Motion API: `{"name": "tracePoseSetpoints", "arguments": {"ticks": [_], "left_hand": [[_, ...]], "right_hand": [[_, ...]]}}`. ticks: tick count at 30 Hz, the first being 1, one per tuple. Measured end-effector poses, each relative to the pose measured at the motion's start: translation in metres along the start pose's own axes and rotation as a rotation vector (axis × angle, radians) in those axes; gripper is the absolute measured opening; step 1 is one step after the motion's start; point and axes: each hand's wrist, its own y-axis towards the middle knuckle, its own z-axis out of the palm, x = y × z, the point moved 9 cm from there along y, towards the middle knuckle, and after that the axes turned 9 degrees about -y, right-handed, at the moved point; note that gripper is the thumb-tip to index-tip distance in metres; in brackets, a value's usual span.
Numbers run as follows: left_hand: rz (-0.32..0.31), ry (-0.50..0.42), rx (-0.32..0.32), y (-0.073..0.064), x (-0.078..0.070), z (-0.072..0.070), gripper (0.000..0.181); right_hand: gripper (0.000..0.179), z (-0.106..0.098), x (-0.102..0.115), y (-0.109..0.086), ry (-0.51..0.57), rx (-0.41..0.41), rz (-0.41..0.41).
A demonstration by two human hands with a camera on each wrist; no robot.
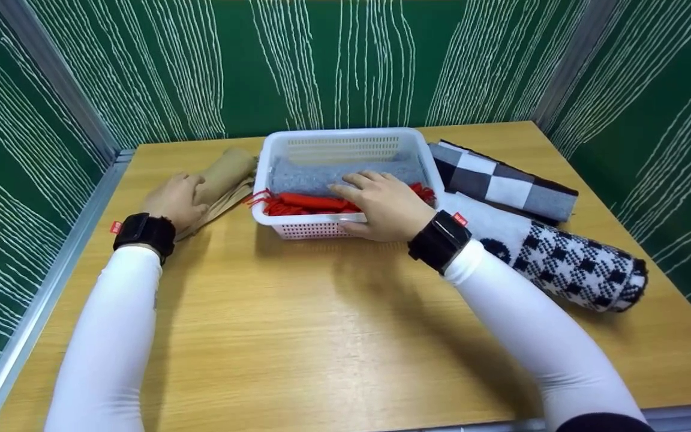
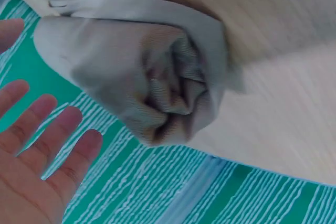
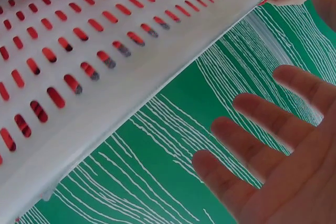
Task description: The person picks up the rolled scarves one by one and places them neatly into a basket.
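A rolled khaki cloth [image 1: 225,174] lies left of the white plastic basket [image 1: 345,219]. My left hand [image 1: 176,201] is over the near end of that roll, and in the left wrist view its fingers [image 2: 68,121] are spread beside the bunched end of the cloth [image 2: 126,66]. Inside the basket sit a grey rolled cloth [image 1: 309,177] and, in front of it, a red fringed scarf [image 1: 315,203]. My right hand [image 1: 390,207] overlaps the basket's front rim in the head view. Its fingers [image 3: 252,145] are parted and hold nothing.
Right of the basket lies a folded black, white and grey checked cloth [image 1: 501,183]. Nearer is a rolled grey scarf with a black-and-white pattern [image 1: 579,264]. Green panels with white streaks [image 1: 375,66] stand behind and at both sides of the wooden table [image 1: 297,336].
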Motion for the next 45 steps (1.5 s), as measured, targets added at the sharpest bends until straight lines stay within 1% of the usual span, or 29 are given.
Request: {"name": "tracePoseSetpoints", "arguments": {"ticks": [7, 10, 15, 21, 26, 33, 35, 37, 40, 41, 42, 44, 45], "left_hand": [[-0.037, -0.019, -0.003, 0.004, 0.019, 0.004, 0.068], [-0.061, -0.021, -0.006, 0.004, 0.026, 0.004, 0.071], [-0.101, -0.028, 0.009, 0.006, 0.034, 0.006, 0.077], [-0.105, -0.026, 0.026, 0.010, 0.041, 0.012, 0.076], [-0.112, -0.025, 0.047, 0.014, 0.051, 0.017, 0.078], [-0.160, -0.038, 0.109, 0.021, 0.066, 0.026, 0.091], [-0.163, -0.043, 0.122, 0.025, 0.074, 0.030, 0.095], [-0.157, -0.030, 0.118, 0.035, 0.088, 0.037, 0.096], [-0.143, -0.004, 0.063, 0.049, 0.109, 0.046, 0.090], [-0.133, -0.003, 0.052, 0.051, 0.112, 0.048, 0.086], [-0.130, -0.001, 0.045, 0.053, 0.114, 0.049, 0.082], [-0.130, -0.018, 0.041, 0.052, 0.111, 0.049, 0.073], [-0.129, -0.025, 0.054, 0.050, 0.108, 0.048, 0.071]], "right_hand": [[0.076, 0.006, 0.010, -0.001, 0.013, 0.028, -0.025], [0.078, 0.008, 0.014, -0.001, 0.006, 0.014, -0.044], [0.078, 0.013, 0.018, 0.000, -0.010, 0.006, -0.055], [0.076, 0.015, 0.021, 0.000, 0.002, 0.011, -0.058], [0.074, 0.013, 0.024, 0.001, 0.018, 0.012, -0.063], [0.073, 0.012, 0.027, 0.000, 0.017, 0.013, -0.070], [0.073, 0.013, 0.027, 0.000, 0.018, 0.009, -0.071], [0.072, 0.012, 0.026, 0.000, 0.018, 0.005, -0.070], [0.072, 0.012, 0.026, 0.000, 0.020, 0.001, -0.070], [0.072, 0.012, 0.027, 0.000, 0.019, -0.001, -0.070], [0.072, 0.013, 0.027, 0.000, 0.017, -0.001, -0.072], [0.072, 0.013, 0.028, 0.000, 0.015, -0.002, -0.075], [0.072, 0.014, 0.028, -0.001, 0.015, -0.002, -0.076]]}}
